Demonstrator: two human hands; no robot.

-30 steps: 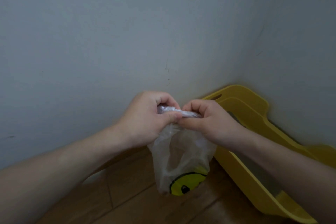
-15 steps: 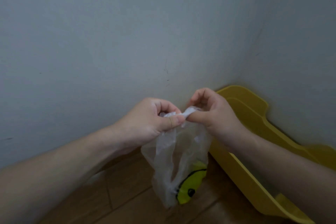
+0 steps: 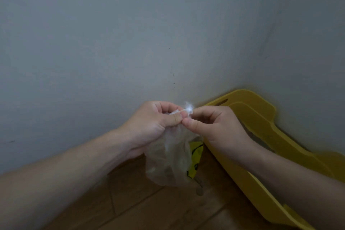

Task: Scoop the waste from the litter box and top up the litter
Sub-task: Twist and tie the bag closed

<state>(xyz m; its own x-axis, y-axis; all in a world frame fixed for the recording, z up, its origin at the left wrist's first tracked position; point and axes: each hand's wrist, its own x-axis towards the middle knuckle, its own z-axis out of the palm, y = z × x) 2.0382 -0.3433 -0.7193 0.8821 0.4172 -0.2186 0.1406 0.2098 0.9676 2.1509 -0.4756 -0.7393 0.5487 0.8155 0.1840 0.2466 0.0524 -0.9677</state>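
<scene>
A small clear plastic bag (image 3: 170,162) with a yellow and black print hangs in the air between my hands, with dark clumps showing through near its bottom. My left hand (image 3: 149,129) pinches the gathered neck of the bag between thumb and fingers. My right hand (image 3: 212,129) pinches a thin twisted strip of the bag's top right beside it, the two thumbs nearly touching. A yellow litter box (image 3: 261,129) stands on the floor to the right, in the corner of the walls. My right forearm hides most of its inside.
Grey walls (image 3: 130,43) meet in a corner just behind the litter box. Brown wooden floor (image 3: 149,209) lies below the bag. A small dark object (image 3: 199,191) lies on the floor under the bag.
Both hands have kept working the bag's top, which is now drawn into a thin twisted strip. The bag has turned, so its yellow print faces right and shows less.
</scene>
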